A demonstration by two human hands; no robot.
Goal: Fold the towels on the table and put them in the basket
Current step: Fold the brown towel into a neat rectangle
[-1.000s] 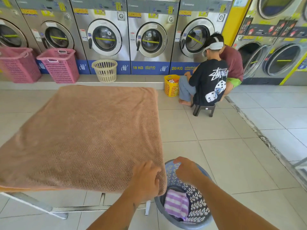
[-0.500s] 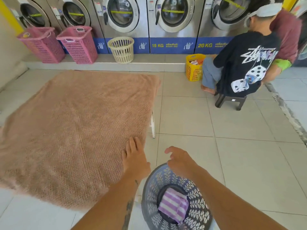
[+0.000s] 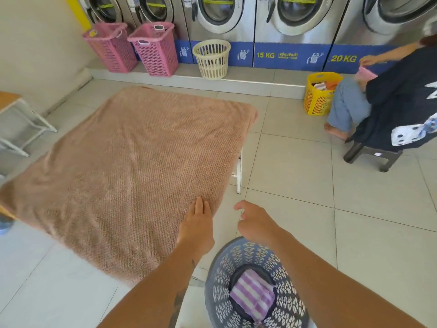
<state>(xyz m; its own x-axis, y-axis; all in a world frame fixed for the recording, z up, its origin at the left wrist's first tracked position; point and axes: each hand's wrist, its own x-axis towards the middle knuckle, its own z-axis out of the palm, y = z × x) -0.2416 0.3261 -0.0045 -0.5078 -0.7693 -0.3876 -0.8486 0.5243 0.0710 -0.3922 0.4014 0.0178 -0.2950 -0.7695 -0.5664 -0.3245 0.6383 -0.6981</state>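
On towel [image 3: 132,166] near edge, left hand [image 3: 197,227] flat, right hand [image 3: 256,223] loosely apart above basket [image 3: 217,280]

A row of steel front-loading washing machines [image 3: 290,17] lines the far wall of a tiled laundromat. Two pink hampers [image 3: 153,47] and a cream basket [image 3: 212,58] stand on the step below them. At right, a seated person in a dark T-shirt [image 3: 399,100] on a low stool [image 3: 373,155] sorts laundry beside a yellow basket [image 3: 319,95].
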